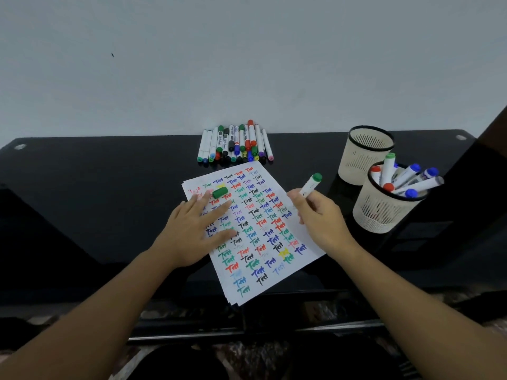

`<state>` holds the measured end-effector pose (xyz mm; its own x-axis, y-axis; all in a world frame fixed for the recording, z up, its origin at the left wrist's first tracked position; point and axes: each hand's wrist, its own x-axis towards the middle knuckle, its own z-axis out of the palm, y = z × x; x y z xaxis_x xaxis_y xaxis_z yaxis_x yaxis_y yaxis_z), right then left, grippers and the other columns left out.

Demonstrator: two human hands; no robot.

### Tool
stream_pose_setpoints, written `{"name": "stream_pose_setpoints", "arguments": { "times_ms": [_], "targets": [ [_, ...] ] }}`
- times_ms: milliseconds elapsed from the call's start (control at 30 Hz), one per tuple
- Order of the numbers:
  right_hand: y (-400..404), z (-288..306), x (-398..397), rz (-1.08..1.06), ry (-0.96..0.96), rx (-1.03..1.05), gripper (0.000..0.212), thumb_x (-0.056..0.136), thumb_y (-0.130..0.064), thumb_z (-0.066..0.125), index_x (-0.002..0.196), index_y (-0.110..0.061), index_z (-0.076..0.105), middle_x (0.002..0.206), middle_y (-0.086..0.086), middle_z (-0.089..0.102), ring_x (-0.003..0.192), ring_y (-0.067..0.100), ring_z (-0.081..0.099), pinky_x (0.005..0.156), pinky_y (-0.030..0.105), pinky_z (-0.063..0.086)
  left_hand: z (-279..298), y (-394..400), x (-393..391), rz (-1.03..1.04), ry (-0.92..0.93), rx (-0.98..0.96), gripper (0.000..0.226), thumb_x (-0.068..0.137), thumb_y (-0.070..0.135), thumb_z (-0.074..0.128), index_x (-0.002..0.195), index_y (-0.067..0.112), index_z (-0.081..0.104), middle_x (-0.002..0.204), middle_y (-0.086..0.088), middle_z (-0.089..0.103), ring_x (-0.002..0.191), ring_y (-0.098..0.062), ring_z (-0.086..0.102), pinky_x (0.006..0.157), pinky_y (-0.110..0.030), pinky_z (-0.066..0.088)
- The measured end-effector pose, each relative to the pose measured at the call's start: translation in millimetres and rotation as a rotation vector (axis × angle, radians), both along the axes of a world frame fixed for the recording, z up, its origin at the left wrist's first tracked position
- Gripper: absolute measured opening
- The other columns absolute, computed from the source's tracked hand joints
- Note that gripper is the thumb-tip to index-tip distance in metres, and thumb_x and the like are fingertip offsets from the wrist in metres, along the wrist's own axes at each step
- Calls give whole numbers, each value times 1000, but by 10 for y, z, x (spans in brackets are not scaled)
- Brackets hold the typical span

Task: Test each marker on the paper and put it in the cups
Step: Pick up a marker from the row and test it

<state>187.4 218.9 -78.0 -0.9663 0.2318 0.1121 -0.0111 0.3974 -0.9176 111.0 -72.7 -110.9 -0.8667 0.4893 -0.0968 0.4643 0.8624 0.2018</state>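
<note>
A white paper (274, 259) covered with coloured "Test" words lies on the black table (96, 187). My left hand (197, 229) presses flat on its left part, fingers straight. A green cap (220, 192) lies on the paper just beyond my fingertips. My right hand (321, 218) grips a white marker with a green end (311, 184), held over the paper's right edge; its tip is hidden in my hand. A row of markers (236, 145) lies at the table's far edge. Two beige mesh cups stand at right: the far cup (365, 154) looks empty, the near cup (384, 209) holds several markers.
A white wall rises behind the table. The table's front edge runs below the paper, with a lower shelf and patterned floor under it. A dark object stands at the far right beside the cups.
</note>
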Motion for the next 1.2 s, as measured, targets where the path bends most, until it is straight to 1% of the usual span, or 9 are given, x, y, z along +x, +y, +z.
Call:
{"name": "stream_pose_setpoints", "arguments": {
  "times_ms": [100,200,300,367,500,700,833,1033,1200],
  "targets": [
    [56,-53,55,-38,-28,41,14,103,-40,61,103,-34,73,90,-8,73,85,8,69,84,37,58,13,16,2,8,27,-7,85,77,98,8,153,61,9,170,8,-8,156,-19,-8,126,-46,-2],
    [114,-68,144,-36,-9,44,8,99,-34,69,95,-29,74,91,-10,74,85,10,69,81,39,57,18,15,4,16,29,0,85,77,99,9,153,62,12,170,9,-5,157,-18,-6,125,-45,-1],
    [153,-91,211,-33,-41,50,21,101,-40,66,92,-22,73,87,-8,72,84,11,68,79,39,55,24,25,5,25,15,13,86,75,101,15,152,63,15,170,10,-4,157,-18,-5,126,-45,0],
    [175,-104,236,-26,-59,53,23,103,-41,62,95,-20,69,86,-6,69,82,7,66,73,33,53,26,25,10,32,12,14,87,74,101,19,152,62,16,170,10,-4,157,-18,-4,126,-46,0],
    [218,-121,242,4,-45,28,11,102,-35,66,100,-24,66,92,-12,68,82,0,63,67,18,50,38,23,17,34,13,8,87,74,101,20,152,62,15,170,10,-4,157,-19,-4,126,-46,0],
    [176,-132,184,36,-126,21,14,103,-39,63,96,-27,65,93,-13,68,87,8,68,78,42,58,36,44,15,35,13,-9,88,73,102,17,152,63,12,170,10,-5,157,-18,-6,126,-47,1],
    [163,-111,194,34,-138,40,15,104,-39,61,97,-26,64,93,-12,68,86,1,67,79,40,58,28,42,4,32,12,-16,87,73,102,16,151,64,11,170,10,-6,157,-18,-6,126,-47,0],
    [168,-123,194,40,-175,13,11,102,-42,64,98,-32,64,95,-6,73,89,15,74,80,54,62,29,39,6,32,11,-15,87,73,102,16,151,64,10,170,10,-6,157,-19,-6,126,-47,0],
    [172,-132,191,-11,-125,90,10,104,-39,61,101,-29,63,91,-4,71,87,15,70,80,50,60,36,43,14,35,2,-9,88,73,102,17,152,63,11,170,10,-6,157,-18,-7,126,-46,-1]
  ]
}}
